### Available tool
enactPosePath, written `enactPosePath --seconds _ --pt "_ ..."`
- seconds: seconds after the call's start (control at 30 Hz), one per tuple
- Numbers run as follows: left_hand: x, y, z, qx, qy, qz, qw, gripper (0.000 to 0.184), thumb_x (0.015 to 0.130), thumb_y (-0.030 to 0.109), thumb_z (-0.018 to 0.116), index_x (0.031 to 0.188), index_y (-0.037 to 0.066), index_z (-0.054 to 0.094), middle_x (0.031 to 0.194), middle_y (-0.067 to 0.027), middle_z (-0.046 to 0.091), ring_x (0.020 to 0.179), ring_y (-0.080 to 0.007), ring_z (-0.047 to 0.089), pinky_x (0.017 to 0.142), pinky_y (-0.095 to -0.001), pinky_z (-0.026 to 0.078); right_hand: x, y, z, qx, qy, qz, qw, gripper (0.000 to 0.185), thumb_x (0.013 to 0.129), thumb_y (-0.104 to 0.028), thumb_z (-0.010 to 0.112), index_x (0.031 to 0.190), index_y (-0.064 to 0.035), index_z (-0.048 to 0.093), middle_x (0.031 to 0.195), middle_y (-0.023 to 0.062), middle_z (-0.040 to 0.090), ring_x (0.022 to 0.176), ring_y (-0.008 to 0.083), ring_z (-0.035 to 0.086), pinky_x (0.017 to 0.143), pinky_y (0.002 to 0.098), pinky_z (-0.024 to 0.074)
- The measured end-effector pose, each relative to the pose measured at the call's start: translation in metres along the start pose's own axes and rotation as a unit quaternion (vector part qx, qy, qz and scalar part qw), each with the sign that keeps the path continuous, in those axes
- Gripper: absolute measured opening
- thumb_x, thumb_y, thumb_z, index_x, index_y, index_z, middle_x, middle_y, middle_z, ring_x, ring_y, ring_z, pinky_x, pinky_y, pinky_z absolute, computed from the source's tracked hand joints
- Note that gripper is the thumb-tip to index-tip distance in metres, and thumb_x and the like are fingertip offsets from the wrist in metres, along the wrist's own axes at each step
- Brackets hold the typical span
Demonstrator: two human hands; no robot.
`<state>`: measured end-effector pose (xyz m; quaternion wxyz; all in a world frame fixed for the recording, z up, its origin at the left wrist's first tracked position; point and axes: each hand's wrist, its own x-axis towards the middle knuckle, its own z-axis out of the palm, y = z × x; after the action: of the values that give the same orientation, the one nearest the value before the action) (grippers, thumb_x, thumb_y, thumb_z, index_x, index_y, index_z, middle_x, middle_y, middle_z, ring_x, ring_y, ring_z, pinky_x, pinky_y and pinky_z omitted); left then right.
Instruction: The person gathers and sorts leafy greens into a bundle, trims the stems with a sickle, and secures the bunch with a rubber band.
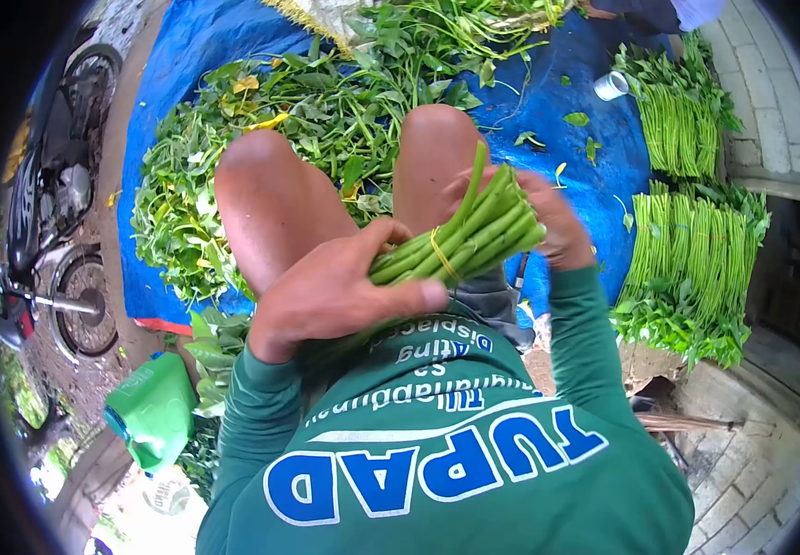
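Observation:
A thick bundle of green stems (478, 227), which looks like water spinach, lies across my lap with its cut ends facing right. A thin yellow band (439, 252) circles it, and one stem sticks up above the others. My left hand (335, 282) is wrapped round the bundle, thumb along the near side. Behind the cut ends, my right hand (552, 217) is smeared by motion. Its fingers are partly hidden by the stems, so whether it grips any is unclear. The leafy end of the bundle is out of sight under my left forearm.
Loose leafy greens (326, 111) cover much of the blue tarp (594, 139). Banded bundles (687, 240) are lined up at right, near a white can (611, 86). A green plastic container (152, 407) stands at left, with a motorcycle (53, 185) beyond. Another person's clothing (645, 14) shows at the top right.

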<state>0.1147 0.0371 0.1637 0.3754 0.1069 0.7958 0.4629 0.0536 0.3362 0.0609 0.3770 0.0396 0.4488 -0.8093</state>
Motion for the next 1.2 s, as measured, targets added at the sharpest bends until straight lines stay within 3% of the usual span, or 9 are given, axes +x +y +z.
enactPosePath --seconds 0.1,0.3,0.33,0.43,0.57,0.83,1.03,1.1,1.2 --pt "0.018 -0.009 0.018 0.114 -0.004 -0.052 0.992 0.083 0.090 0.052 0.081 0.142 -0.003 0.049 0.112 -0.0341 0.072 0.106 -0.0476 0.073 0.091 -0.0516 0.055 -0.020 -0.047 -0.014 -0.246 0.278 -0.157 0.915 0.027 0.102 -0.010 0.072 0.128 -0.0056 0.074 0.123 0.0059 0.076 0.111 0.0177 0.072 0.104 0.0361 0.0565" --pt "0.037 -0.005 0.028 0.164 -0.040 -0.069 0.983 0.081 0.089 0.049 0.081 0.145 0.000 0.049 0.114 -0.0314 0.073 0.108 -0.0487 0.071 0.091 -0.0533 0.054 -0.019 -0.061 0.026 -0.628 -0.023 -0.269 0.730 0.035 0.099 -0.020 0.078 0.131 -0.0073 0.073 0.134 0.0106 0.072 0.124 0.0265 0.067 0.107 0.0400 0.0527" --pt "0.036 -0.004 0.027 0.164 -0.040 -0.074 0.983 0.082 0.088 0.050 0.082 0.145 0.000 0.050 0.114 -0.0311 0.073 0.108 -0.0483 0.071 0.091 -0.0532 0.054 -0.019 -0.066 0.029 -0.648 -0.048 -0.170 0.741 0.028 0.098 -0.022 0.078 0.122 -0.0071 0.074 0.128 0.0109 0.071 0.121 0.0314 0.064 0.105 0.0425 0.0506" --pt "0.034 -0.001 0.023 0.147 -0.034 -0.092 0.984 0.084 0.087 0.053 0.082 0.145 0.000 0.052 0.115 -0.0307 0.074 0.109 -0.0473 0.072 0.092 -0.0527 0.055 -0.020 -0.069 0.023 -0.664 -0.058 -0.078 0.741 0.023 0.098 -0.022 0.078 0.114 -0.0058 0.074 0.112 0.0111 0.070 0.112 0.0311 0.065 0.096 0.0439 0.0514" --pt "0.034 -0.009 0.017 0.108 -0.030 -0.106 0.988 0.089 0.087 0.060 0.081 0.144 -0.002 0.054 0.114 -0.0309 0.074 0.109 -0.0462 0.073 0.092 -0.0513 0.055 -0.047 -0.033 0.041 -0.699 0.078 -0.231 0.673 0.024 0.096 -0.028 0.080 0.097 -0.0048 0.075 0.092 0.0139 0.064 0.096 0.0347 0.062 0.084 0.0456 0.0498" --pt "0.054 -0.044 0.018 0.028 -0.101 -0.024 0.994 0.087 0.086 0.048 0.089 0.146 -0.006 0.055 0.121 -0.0220 0.075 0.113 -0.0318 0.073 0.099 -0.0421 0.055 -0.020 0.075 0.011 -0.429 0.382 -0.159 0.803 0.027 0.097 -0.018 0.073 0.114 0.0007 0.064 0.106 0.0161 0.064 0.100 0.0286 0.063 0.091 0.0416 0.0505" --pt "0.030 -0.025 -0.033 -0.320 -0.118 0.022 0.940 0.074 0.086 0.026 0.088 0.147 -0.004 0.059 0.123 -0.0081 0.073 0.110 -0.0157 0.066 0.097 -0.0307 0.052 -0.036 0.005 0.033 -0.173 0.244 -0.255 0.920 0.084 0.099 -0.035 0.081 0.164 -0.0046 0.038 0.153 0.0120 0.054 0.142 0.0257 0.052 0.119 0.0430 0.0438" --pt "0.022 -0.028 -0.045 -0.393 -0.176 0.055 0.901 0.058 0.088 0.035 0.081 0.128 -0.004 0.066 0.103 -0.0175 0.073 0.096 -0.0253 0.072 0.085 -0.0368 0.058 -0.028 -0.005 0.071 -0.149 0.021 -0.207 0.967 0.089 0.098 -0.040 0.082 0.165 -0.0031 0.037 0.153 0.0117 0.055 0.139 0.0263 0.055 0.117 0.0430 0.0460" --pt "0.028 -0.042 -0.033 -0.474 -0.313 0.104 0.816 0.070 0.090 0.048 0.077 0.130 -0.007 0.063 0.102 -0.0226 0.072 0.097 -0.0329 0.074 0.084 -0.0420 0.060 0.016 -0.012 0.114 -0.263 -0.045 -0.387 0.883 0.083 0.093 -0.031 0.082 0.158 0.0001 0.042 0.135 0.0145 0.065 0.119 0.0276 0.067 0.102 0.0428 0.0560"
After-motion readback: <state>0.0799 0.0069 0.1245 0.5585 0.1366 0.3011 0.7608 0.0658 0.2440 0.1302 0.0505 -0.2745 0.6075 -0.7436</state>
